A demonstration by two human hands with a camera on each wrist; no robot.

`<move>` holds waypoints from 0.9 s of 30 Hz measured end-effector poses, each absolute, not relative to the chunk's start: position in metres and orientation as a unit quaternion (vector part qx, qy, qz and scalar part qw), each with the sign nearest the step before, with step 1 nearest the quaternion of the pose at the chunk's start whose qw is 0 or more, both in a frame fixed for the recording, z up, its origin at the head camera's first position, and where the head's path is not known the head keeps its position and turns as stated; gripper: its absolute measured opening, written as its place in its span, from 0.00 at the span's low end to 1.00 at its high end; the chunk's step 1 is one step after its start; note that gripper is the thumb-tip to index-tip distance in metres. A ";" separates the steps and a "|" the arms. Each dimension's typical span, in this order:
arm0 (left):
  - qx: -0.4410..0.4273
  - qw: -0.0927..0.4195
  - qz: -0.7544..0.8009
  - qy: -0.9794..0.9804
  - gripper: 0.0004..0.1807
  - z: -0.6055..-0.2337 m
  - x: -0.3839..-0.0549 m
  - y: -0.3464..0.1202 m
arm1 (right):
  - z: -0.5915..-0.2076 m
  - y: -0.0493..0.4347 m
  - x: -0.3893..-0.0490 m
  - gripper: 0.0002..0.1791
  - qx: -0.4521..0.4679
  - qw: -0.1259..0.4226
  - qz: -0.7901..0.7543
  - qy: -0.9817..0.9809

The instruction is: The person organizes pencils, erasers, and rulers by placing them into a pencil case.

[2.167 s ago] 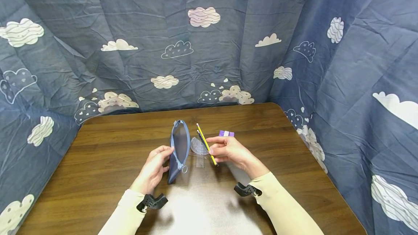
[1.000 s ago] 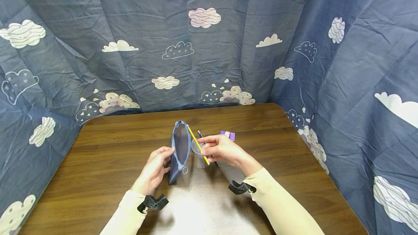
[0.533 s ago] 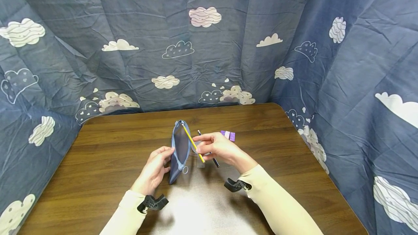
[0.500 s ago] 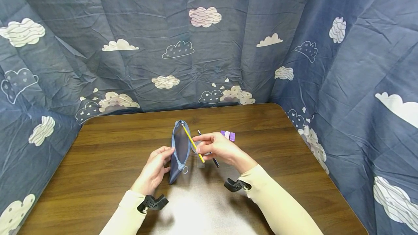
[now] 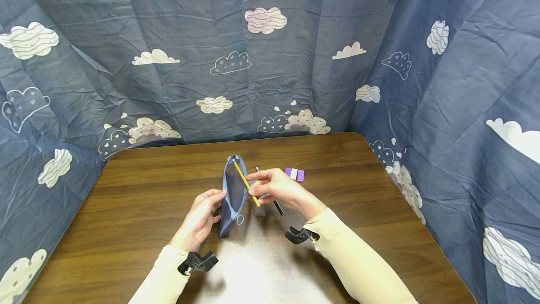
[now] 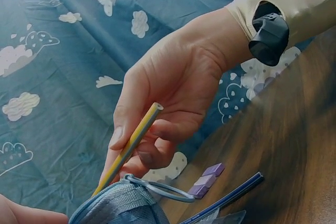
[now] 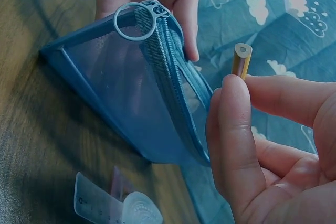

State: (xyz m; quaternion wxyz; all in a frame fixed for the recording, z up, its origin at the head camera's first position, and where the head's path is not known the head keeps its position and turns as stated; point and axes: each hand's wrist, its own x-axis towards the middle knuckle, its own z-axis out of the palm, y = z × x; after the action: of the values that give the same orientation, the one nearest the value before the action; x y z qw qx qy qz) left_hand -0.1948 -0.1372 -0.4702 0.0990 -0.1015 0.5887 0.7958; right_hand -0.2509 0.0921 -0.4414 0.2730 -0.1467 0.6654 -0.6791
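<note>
A blue mesh zip pencil case (image 5: 228, 217) stands on the table with its zipper undone and its mouth gaping. My left hand (image 5: 198, 219) grips its left side between thumb and fingers. In my right hand (image 5: 282, 191) a yellow pencil (image 5: 254, 197) is pinched between thumb and fingers, slanting over the case. The pencil's eraser end lies within the case's mouth; its other, flat end points back toward me. A ring-shaped zip pull (image 7: 135, 21) hangs at the case's near end. In the left wrist view the pencil (image 6: 128, 148) passes behind the case's rim.
Below my right hand lie a dark blue pencil (image 5: 278, 208), a clear ruler (image 5: 260, 210) and a clear protractor (image 7: 142, 209), partly hidden. A purple and white eraser (image 5: 294, 174) rests farther right on the wooden table (image 5: 147, 191). A cloud-patterned curtain (image 5: 190, 83) hangs behind.
My right hand has carried the yellow pencil leftward from above the protractor, bringing its eraser end into the mouth of the case. My left hand has kept its hold on the case.
</note>
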 end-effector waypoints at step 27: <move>-0.096 0.100 0.800 0.584 0.08 -0.472 -0.195 -0.136 | -0.447 0.076 -0.259 0.29 -0.129 0.259 -0.668 0.685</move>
State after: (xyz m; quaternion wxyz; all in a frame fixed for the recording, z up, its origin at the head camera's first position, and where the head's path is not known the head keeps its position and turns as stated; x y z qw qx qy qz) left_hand -0.1945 -0.1358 -0.4719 0.0997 -0.0958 0.5842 0.7998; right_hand -0.2593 0.0757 -0.4465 0.2595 -0.1290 0.6851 -0.6684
